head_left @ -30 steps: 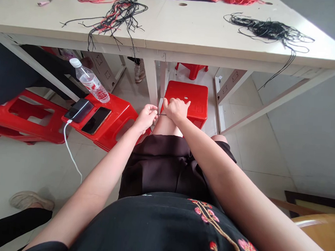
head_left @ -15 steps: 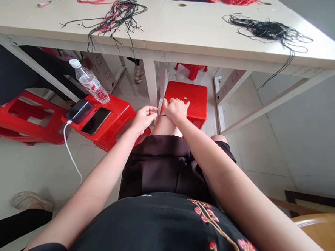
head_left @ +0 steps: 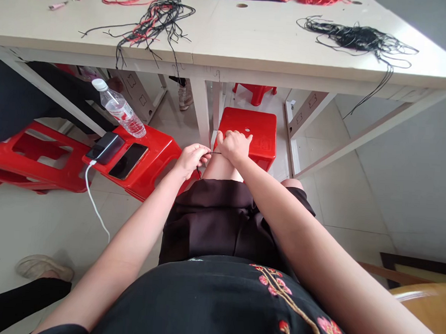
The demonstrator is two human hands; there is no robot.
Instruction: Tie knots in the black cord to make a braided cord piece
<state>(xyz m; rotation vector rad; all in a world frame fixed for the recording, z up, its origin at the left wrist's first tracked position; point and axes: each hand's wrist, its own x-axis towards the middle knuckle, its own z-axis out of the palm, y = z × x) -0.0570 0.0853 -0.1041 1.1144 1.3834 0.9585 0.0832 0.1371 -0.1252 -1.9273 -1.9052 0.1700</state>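
Note:
A thin black cord (head_left: 216, 152) runs across my bare knee between my two hands. My left hand (head_left: 193, 160) pinches it between thumb and fingertips, and a dark loose end hangs below that hand. On the knee rests my right hand (head_left: 235, 145), palm down, its thumb and fingers spread; the cord passes to its near edge, and what lies under the palm is hidden. Just beyond the right hand is a red stool (head_left: 261, 126).
On the white table (head_left: 230, 41) lie tangled black and red cords (head_left: 156, 19), a black bundle (head_left: 357, 39) and red strands. At left, another red stool (head_left: 158, 145) bears a bottle (head_left: 122, 111), a phone (head_left: 128, 160) and a charger. A person's shoe is at lower left.
My left hand has turned slightly and its fingers have closed more tightly around the cord. A dark cord end now shows below it. My right hand has stayed in place.

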